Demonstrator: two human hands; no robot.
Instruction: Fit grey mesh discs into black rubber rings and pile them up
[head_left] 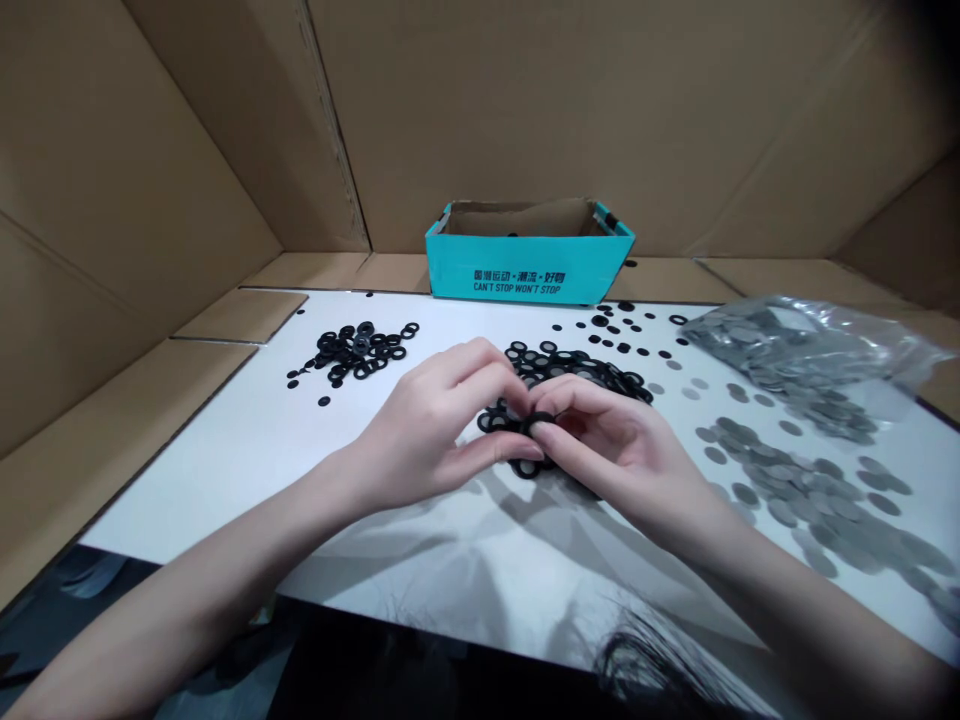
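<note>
My right hand (607, 430) pinches a small black ring (541, 420) between thumb and fingertips, over the middle of the white table. Close beside it on the left is my left hand (457, 420), its fingers curled and its thumb stretched toward the ring; whether its fingertips hold anything is too small to tell. Under and behind both hands lies a heap of black rings with grey centres (592, 372), partly hidden by the fingers.
Loose black rings (360, 350) lie at the left. A turquoise box (529, 268) stands at the back. Small black discs (622, 348) are scattered before it. At the right are grey discs (814, 490) and a clear plastic bag of discs (780, 345). Cardboard walls (585, 120) surround the table (202, 470).
</note>
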